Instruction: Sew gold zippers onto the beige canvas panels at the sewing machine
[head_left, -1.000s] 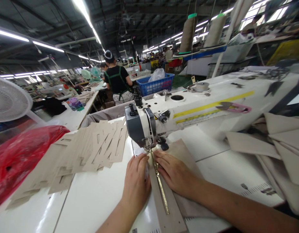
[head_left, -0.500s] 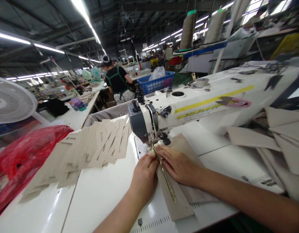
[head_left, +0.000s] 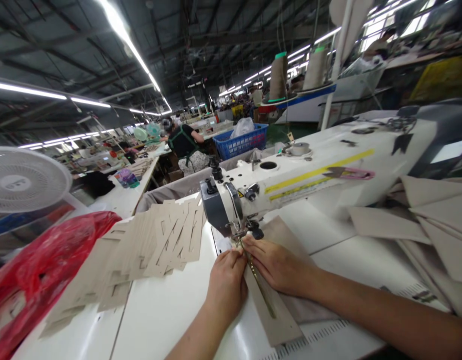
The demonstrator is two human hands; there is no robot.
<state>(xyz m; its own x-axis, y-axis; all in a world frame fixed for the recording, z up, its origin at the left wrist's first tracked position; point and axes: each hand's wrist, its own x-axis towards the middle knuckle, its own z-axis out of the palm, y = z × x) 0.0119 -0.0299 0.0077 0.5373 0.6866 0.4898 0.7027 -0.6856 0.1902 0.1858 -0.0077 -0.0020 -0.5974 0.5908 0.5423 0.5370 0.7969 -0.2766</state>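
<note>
A gold-toothed zipper (head_left: 259, 286) runs lengthwise along a narrow beige piece (head_left: 281, 324), whose far end lies under the presser foot of a white sewing machine (head_left: 236, 212). My left hand (head_left: 227, 281) is closed at the left edge of this piece, fingertips bent together just in front of the foot. From the right, my right hand (head_left: 281, 264) presses on it, with its fingers closed together and their tips beside the needle area. Fingers hide the zipper's far part. Under my right hand and forearm spreads a larger beige panel (head_left: 279, 232).
Slotted beige pieces (head_left: 140, 250) lie fanned out at left, beside a red plastic bag (head_left: 61, 260) and a white fan (head_left: 22, 180). Folded beige panels (head_left: 437, 220) are piled at right. Pink-handled snips (head_left: 351, 173) rest on the machine arm. Another person (head_left: 185, 145) sits beyond, near a blue basket (head_left: 240, 142).
The camera view has tilted, so the machine and table sit lower in the picture. Both hands stay beside the presser foot. The zipper's near end appears slightly closer to the needle.
</note>
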